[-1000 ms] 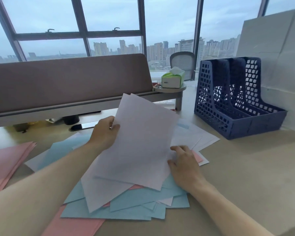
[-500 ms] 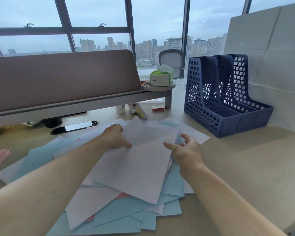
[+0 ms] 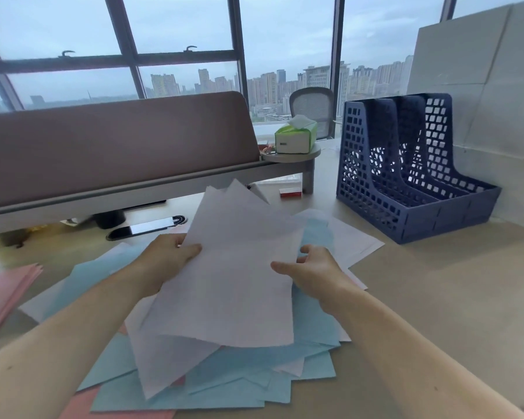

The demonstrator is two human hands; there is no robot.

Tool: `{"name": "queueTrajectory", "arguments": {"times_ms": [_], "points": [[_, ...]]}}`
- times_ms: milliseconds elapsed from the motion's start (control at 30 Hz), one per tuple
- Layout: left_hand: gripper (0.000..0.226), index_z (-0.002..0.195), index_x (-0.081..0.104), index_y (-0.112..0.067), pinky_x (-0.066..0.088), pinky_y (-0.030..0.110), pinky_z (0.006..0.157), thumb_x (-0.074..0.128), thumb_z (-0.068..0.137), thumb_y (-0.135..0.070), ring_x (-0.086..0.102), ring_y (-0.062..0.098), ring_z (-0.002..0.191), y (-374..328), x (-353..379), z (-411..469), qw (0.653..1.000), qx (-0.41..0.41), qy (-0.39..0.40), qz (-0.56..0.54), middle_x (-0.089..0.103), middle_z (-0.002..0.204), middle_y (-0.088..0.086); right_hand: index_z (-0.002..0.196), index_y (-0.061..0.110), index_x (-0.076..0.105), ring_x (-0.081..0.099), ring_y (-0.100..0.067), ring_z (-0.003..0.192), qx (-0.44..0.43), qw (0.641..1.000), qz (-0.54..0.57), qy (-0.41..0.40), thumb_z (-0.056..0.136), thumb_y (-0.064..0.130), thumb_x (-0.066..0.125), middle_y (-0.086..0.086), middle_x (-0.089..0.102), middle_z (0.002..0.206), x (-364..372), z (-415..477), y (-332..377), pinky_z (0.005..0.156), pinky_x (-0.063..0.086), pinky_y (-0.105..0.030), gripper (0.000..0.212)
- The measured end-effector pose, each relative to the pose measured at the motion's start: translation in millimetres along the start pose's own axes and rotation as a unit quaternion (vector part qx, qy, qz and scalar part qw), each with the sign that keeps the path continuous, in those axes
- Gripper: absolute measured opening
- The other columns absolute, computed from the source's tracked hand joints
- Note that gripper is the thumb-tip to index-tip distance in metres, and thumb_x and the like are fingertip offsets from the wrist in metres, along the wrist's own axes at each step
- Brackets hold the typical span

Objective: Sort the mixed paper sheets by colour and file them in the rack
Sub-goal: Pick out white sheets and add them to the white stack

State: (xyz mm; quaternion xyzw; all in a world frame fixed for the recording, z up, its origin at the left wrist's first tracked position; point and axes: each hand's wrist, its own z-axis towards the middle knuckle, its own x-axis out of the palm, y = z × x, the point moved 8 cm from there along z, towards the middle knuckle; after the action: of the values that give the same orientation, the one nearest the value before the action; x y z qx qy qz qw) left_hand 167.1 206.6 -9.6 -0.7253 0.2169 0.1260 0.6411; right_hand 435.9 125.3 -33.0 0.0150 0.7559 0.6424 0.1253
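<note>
- A fanned bundle of white sheets (image 3: 233, 267) is raised at a tilt above the mixed pile, with its far corners pointing toward the window.
- The left hand (image 3: 167, 255) grips the bundle's left edge, thumb on top and fingers curled underneath.
- The right hand (image 3: 312, 267) pinches the right edge, with the thumb lying on the top sheet and the fingers bent behind it.
- Below them, blue sheets (image 3: 254, 373) lie spread and overlapping on the tabletop (image 3: 436, 297), with more white paper and a little pink showing among them.
- A separate stack of pink sheets (image 3: 6, 291) sits at the left edge of the view, apart from the pile.
- The dark blue rack (image 3: 406, 182) stands at the far right near the wall; no paper shows in its slots.
- A phone (image 3: 147, 228) lies beyond the pile, under a grey-brown partition (image 3: 118, 146).
- A green tissue box (image 3: 295, 137) rests on a small round shelf beside the partition.
</note>
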Motion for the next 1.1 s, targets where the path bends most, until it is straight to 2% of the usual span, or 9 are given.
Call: {"name": "queueTrajectory", "arguments": {"times_ms": [100, 200, 267, 400, 567, 700, 800, 967, 1100], "points": [[0.013, 0.104, 0.074, -0.018, 0.056, 0.027, 0.058, 0.064, 0.098, -0.024, 0.074, 0.019, 0.064, 15, -17, -12, 0.998, -0.020, -0.030, -0.051, 0.079, 0.078, -0.001, 0.082, 0.018, 0.063, 0.061, -0.010, 0.067, -0.001, 0.998, 0.047, 0.033, 0.087, 0.022, 0.077, 0.003, 0.068, 0.078, 22, -7, 8, 0.051, 0.045, -0.010, 0.015], [0.023, 0.112, 0.072, -0.013, 0.060, 0.034, 0.072, 0.061, 0.100, -0.029, 0.076, 0.025, 0.079, 22, -24, -29, 0.995, -0.032, -0.025, -0.092, 0.079, 0.090, 0.004, 0.099, 0.007, 0.069, 0.071, -0.022, 0.077, 0.025, 0.993, 0.083, 0.086, 0.089, 0.003, 0.069, -0.011, 0.075, 0.098, 47, -14, 11, 0.068, 0.059, -0.028, 0.011], [0.026, 0.118, 0.069, -0.015, 0.060, 0.044, 0.084, 0.059, 0.101, -0.032, 0.075, 0.032, 0.093, 24, -24, -40, 0.990, -0.037, -0.001, -0.139, 0.078, 0.103, 0.008, 0.101, 0.008, 0.069, 0.070, -0.023, 0.073, 0.029, 0.990, 0.083, 0.108, 0.089, -0.004, 0.063, -0.011, 0.074, 0.094, 61, -17, 14, 0.067, 0.059, -0.031, 0.018], [0.022, 0.123, 0.063, -0.021, 0.061, 0.039, 0.077, 0.059, 0.102, -0.026, 0.075, 0.028, 0.094, 23, -25, -64, 0.990, -0.023, 0.056, -0.125, 0.077, 0.109, 0.005, 0.109, 0.011, 0.067, 0.072, -0.025, 0.074, 0.042, 0.984, 0.100, 0.143, 0.089, 0.001, 0.066, -0.011, 0.076, 0.098, 84, -27, 20, 0.067, 0.062, -0.035, 0.022], [0.022, 0.123, 0.061, -0.025, 0.062, 0.044, 0.083, 0.057, 0.102, -0.020, 0.076, 0.022, 0.091, 16, -64, -88, 0.985, 0.102, -0.085, -0.110, 0.077, 0.105, -0.003, 0.113, 0.017, 0.056, 0.072, -0.038, 0.088, -0.021, 0.990, 0.109, 0.088, 0.086, -0.004, 0.068, -0.016, 0.073, 0.101, 88, -29, 32, 0.080, 0.060, -0.053, 0.036], [0.018, 0.110, 0.061, -0.034, 0.060, 0.031, 0.076, 0.058, 0.101, -0.019, 0.073, 0.009, 0.087, 1, -93, -107, 0.959, 0.179, -0.193, -0.105, 0.076, 0.096, -0.014, 0.101, 0.026, 0.060, 0.074, -0.021, 0.078, -0.134, 0.987, 0.071, 0.057, 0.091, -0.004, 0.063, -0.006, 0.076, 0.095, 97, -41, 68, 0.074, 0.061, -0.037, 0.032], [0.017, 0.100, 0.057, -0.031, 0.056, 0.024, 0.068, 0.061, 0.099, -0.015, 0.068, 0.006, 0.080, -20, -117, -125, 0.916, 0.259, -0.297, -0.078, 0.070, 0.091, -0.013, 0.102, 0.028, 0.063, 0.074, -0.024, 0.083, -0.229, 0.971, 0.060, 0.043, 0.093, -0.001, 0.060, -0.002, 0.078, 0.092, 102, -51, 105, 0.077, 0.059, -0.040, 0.031], [0.030, 0.106, 0.050, -0.029, 0.053, 0.014, 0.066, 0.075, 0.090, -0.021, 0.066, -0.005, 0.082, -13, -127, -138, 0.906, 0.258, -0.314, -0.119, 0.066, 0.099, -0.015, 0.115, 0.026, 0.059, 0.072, -0.008, 0.091, -0.291, 0.955, 0.038, 0.050, 0.093, 0.018, 0.069, 0.012, 0.075, 0.100, 114, -60, 124, 0.083, 0.059, -0.033, 0.026], [0.045, 0.124, 0.051, -0.024, 0.058, 0.028, 0.081, 0.077, 0.088, -0.027, 0.068, 0.003, 0.096, 6, -124, -132, 0.933, 0.200, -0.253, -0.162, 0.068, 0.112, -0.009, 0.112, 0.030, 0.059, 0.072, -0.010, 0.090, -0.271, 0.962, 0.039, 0.023, 0.093, 0.021, 0.068, 0.010, 0.075, 0.102, 115, -56, 105, 0.083, 0.059, -0.036, 0.022]]}}
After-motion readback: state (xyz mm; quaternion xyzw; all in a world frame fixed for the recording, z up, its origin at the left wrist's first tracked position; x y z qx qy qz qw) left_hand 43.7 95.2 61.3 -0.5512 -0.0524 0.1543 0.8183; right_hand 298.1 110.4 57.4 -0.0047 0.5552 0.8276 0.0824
